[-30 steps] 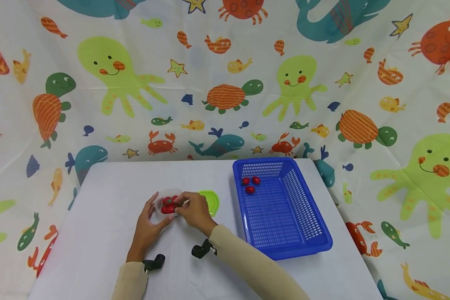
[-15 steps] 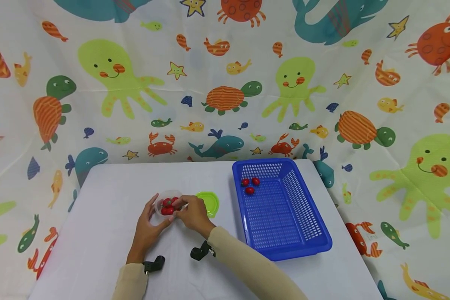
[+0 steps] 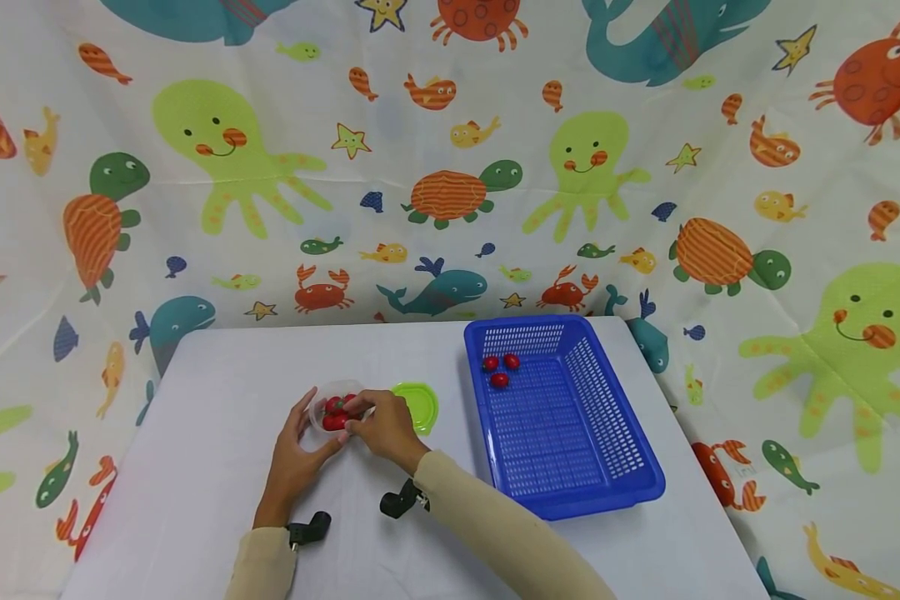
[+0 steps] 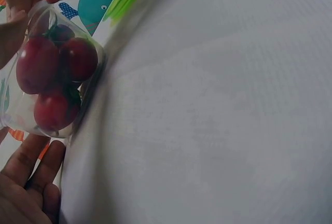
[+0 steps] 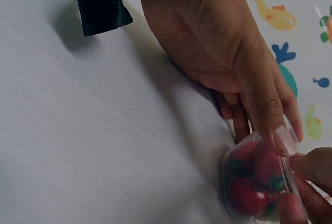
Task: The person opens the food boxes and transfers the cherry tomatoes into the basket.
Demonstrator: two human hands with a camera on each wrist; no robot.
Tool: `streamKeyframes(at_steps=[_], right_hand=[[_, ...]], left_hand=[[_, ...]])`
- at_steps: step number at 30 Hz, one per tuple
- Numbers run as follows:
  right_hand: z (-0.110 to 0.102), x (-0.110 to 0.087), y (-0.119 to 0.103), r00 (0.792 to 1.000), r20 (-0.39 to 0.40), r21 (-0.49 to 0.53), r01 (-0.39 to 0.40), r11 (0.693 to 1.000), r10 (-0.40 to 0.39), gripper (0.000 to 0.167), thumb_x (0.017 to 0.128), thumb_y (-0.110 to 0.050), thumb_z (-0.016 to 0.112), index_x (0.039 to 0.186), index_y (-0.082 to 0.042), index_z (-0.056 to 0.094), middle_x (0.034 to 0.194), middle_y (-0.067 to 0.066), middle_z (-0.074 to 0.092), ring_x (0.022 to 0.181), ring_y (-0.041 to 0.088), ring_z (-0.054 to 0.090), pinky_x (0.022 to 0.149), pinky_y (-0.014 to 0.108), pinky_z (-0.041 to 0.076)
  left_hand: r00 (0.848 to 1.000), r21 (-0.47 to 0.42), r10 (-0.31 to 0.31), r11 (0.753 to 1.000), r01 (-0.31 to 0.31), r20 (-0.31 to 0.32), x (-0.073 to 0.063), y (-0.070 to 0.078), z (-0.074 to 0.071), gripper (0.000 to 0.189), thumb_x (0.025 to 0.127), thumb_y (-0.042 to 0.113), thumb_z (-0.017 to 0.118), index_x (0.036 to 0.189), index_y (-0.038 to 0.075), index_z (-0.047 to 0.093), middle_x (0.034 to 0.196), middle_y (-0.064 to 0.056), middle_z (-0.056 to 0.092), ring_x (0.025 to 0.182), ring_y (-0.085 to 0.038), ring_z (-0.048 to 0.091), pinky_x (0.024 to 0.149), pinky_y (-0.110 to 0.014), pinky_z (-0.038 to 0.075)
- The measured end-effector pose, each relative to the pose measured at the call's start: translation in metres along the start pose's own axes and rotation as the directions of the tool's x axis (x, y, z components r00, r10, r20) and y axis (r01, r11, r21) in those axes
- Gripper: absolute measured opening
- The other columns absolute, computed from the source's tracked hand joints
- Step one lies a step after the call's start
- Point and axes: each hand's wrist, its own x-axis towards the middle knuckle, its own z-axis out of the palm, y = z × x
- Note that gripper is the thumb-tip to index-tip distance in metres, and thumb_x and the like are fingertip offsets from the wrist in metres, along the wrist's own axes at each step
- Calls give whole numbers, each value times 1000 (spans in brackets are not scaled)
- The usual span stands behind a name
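Note:
A small clear plastic container (image 3: 317, 412) holds several cherry tomatoes (image 3: 335, 422), red with green stems. My left hand (image 3: 297, 460) holds it from the left, fingers along the far side and thumb at the near rim. My right hand (image 3: 390, 429) is at the container's right side, fingers bent over the rim; whether they also touch a tomato is hidden. The left wrist view shows the tomatoes (image 4: 39, 66) through the clear wall. In the right wrist view, my left thumb and right fingertips meet near the container's rim (image 5: 291, 182).
Right of the container, a lime-green lid (image 3: 422, 408) lies on the white table (image 3: 217, 417), partly behind my right hand. A blue perforated basket (image 3: 558, 437) stands farther right, with 3 tomatoes (image 3: 499, 380) at its far left. A patterned sea-animal cloth (image 3: 450, 133) hangs behind.
My right fingers have bent down closer to the container's rim since a second ago. The left hand, container and basket stay put; little differs over the last half second.

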Motion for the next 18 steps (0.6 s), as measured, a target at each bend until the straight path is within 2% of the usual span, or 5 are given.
streamKeyframes(at_steps=[7,14,18], right_hand=[[1,2,-1,1000,14,7,-20,1000,20,19,90,-13,86,108,-20,82,96,-10,81,78,1,57,70,17,49],[2,6,0,1000,13,-30,-16,999,17,15,89,-17,87,103,-21,85,91,-12,80,78,3,56,67,18,47],[5,8,1,1000,0,-53,-20,998,20,12,89,-20,88,100,-22,84,87,-13,79,83,2,60,72,18,47]], left_hand=[[1000,2,-11,1000,11,1,0,-1,0,99,91,37,85,169,35,25,172,-12,38,161,-43,31,129,-68,24],[1000,0,-14,1000,14,-2,-1,0,0,100,90,38,86,170,34,25,172,-13,38,161,-45,30,128,-68,25],[1000,-3,-19,1000,19,5,0,0,1,100,90,38,86,169,34,25,173,-11,37,161,-43,30,130,-66,24]])
